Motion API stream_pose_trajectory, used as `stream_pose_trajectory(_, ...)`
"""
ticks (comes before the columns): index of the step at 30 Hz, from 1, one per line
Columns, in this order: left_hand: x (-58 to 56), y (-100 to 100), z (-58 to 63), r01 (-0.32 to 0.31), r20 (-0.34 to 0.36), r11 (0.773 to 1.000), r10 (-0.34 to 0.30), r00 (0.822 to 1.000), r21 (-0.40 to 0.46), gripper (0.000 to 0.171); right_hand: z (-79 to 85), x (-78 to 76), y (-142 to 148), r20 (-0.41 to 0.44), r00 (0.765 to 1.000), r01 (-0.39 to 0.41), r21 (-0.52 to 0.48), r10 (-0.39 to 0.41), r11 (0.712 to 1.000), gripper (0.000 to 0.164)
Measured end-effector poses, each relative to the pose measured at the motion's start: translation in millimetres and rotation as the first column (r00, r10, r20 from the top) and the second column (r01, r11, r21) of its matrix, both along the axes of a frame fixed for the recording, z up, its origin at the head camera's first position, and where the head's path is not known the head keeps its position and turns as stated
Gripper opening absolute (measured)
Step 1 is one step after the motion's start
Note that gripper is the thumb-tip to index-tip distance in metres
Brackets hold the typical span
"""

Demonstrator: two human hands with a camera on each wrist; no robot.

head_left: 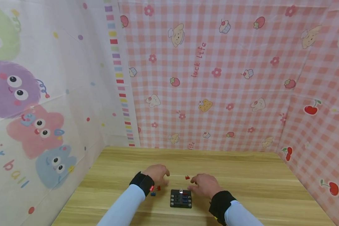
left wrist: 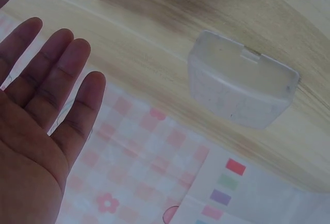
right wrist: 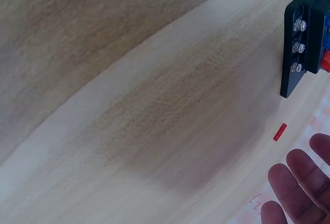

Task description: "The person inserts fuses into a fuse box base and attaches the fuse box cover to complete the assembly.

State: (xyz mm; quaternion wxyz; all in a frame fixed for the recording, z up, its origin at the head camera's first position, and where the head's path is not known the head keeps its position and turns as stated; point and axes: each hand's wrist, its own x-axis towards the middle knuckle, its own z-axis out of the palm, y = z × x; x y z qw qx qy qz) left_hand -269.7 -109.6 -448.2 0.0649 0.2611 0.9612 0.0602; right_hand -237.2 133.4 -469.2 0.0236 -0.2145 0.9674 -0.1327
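Note:
A black fuse block point(head_left: 180, 204) lies on the wooden table between the hands, with blue and red blade fuses along its right row; screw terminals point(right wrist: 298, 48) show along its side in the right wrist view. My left hand point(head_left: 157, 174) hovers beyond the block's left corner, fingers loosely extended and holding nothing visible. Near its wrist lie a red blade fuse point(head_left: 158, 188) and a blue blade fuse point(head_left: 153, 194). My right hand point(head_left: 205, 185) is at the block's right, fingers relaxed, its fingertips close to another red blade fuse point(head_left: 187, 177) on the table.
A translucent plastic box point(left wrist: 240, 82) stands on the table in the left wrist view; the head view does not show it. Patterned cloth point(head_left: 214, 91) hangs behind the table point(head_left: 243, 166) and along both sides.

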Motion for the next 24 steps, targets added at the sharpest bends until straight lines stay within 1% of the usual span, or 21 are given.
stream_pose_trajectory(4,-3.1,-2,-8.9,0.017,-0.018,1.000,-0.017,1.000,-0.025,0.028,-1.1,-0.6,2,-0.004,1.000,0.000,0.006,0.000,1.000,0.034)
stream_pose_trajectory(9,-2.5,-4,-17.2,-0.002,-0.008,1.000,0.002,1.000,-0.021,0.026,-4.4,-1.3,4,-0.021,1.000,0.004,0.015,-0.003,1.000,0.034)
stream_pose_trajectory(15,3.0,-5,-15.9,-0.022,-0.007,0.999,0.021,1.000,-0.026,0.024,-5.1,-2.0,6,-0.023,1.000,0.018,0.028,-0.018,0.999,0.035)
stream_pose_trajectory(19,7.2,-5,-14.0,0.000,-0.040,0.999,-0.002,0.999,-0.049,0.025,-3.9,-1.7,7,-0.015,1.000,0.021,0.025,-0.021,0.999,0.035)
stream_pose_trajectory(24,11.9,-7,-13.6,0.014,-0.067,0.998,-0.018,0.998,-0.061,0.024,-5.0,-0.3,7,-0.028,0.999,0.021,0.018,-0.020,1.000,0.034)
